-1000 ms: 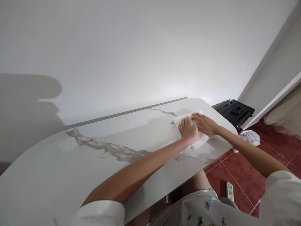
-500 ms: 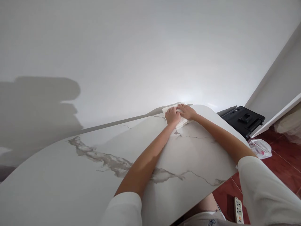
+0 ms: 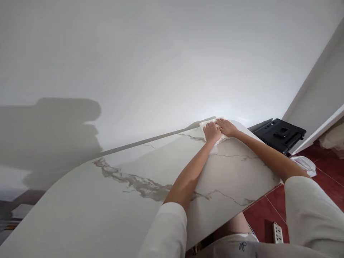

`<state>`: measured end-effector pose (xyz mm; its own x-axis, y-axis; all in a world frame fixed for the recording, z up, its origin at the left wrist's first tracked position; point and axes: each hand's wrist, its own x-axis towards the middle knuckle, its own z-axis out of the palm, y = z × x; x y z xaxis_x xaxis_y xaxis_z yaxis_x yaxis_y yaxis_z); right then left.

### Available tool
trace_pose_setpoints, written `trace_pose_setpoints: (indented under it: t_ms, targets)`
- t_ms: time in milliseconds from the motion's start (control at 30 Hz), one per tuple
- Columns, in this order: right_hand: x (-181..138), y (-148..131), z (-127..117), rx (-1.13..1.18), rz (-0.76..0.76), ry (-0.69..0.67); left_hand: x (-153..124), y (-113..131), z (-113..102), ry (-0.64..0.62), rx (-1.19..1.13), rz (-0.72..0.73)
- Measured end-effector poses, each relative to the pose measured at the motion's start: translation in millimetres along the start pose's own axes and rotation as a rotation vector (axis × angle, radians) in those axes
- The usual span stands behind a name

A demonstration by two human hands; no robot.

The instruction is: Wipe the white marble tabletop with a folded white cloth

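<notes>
A white cloth (image 3: 223, 139) with a ruffled edge lies against the marble-patterned white table (image 3: 129, 215), close to its far right corner. My left hand (image 3: 212, 132) bears down on the cloth with curled fingers gripping it. Just to the right, my right hand (image 3: 227, 127) also holds the cloth, its fingers bent over the upper part and near the left hand's knuckles. Both arms reach forward across the tabletop. The hands cover much of the cloth.
A white wall (image 3: 161, 64) runs along the table's far edge. Beyond the right end stands a black case (image 3: 282, 134), with a white plastic bag (image 3: 305, 164) on the red tiled floor (image 3: 329, 181). A power strip (image 3: 277, 233) lies on the floor near my legs.
Both hands and the cloth have slid a little to the right along the table, towards its far right corner. The view has shifted slightly too, showing more at the lower left.
</notes>
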<state>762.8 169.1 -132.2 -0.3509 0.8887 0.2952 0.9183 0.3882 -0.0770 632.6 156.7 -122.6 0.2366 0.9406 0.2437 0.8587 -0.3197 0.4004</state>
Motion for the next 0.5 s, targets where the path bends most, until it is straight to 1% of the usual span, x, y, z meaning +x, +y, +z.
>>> trace_pose_setpoints:
  t_ms: [133,267,400,500]
  targets:
    - [-33.2,-15.2,-8.8,-0.025,0.039,-0.015,-30.6,10.5,-6.0,-0.022,-0.013,0.029]
    - [-71.8,-34.6,-18.9,-0.031,0.048,-0.005,-71.5,22.2,-14.9,-0.043,-0.054,0.031]
    - [-123.2,-49.7,-31.9,-0.034,0.064,-0.007,-117.7,43.2,-22.0,-0.097,-0.129,-0.007]
    - [-168.1,-54.9,-43.9,-0.032,0.072,0.0,-152.1,63.9,-25.3,-0.156,-0.166,-0.002]
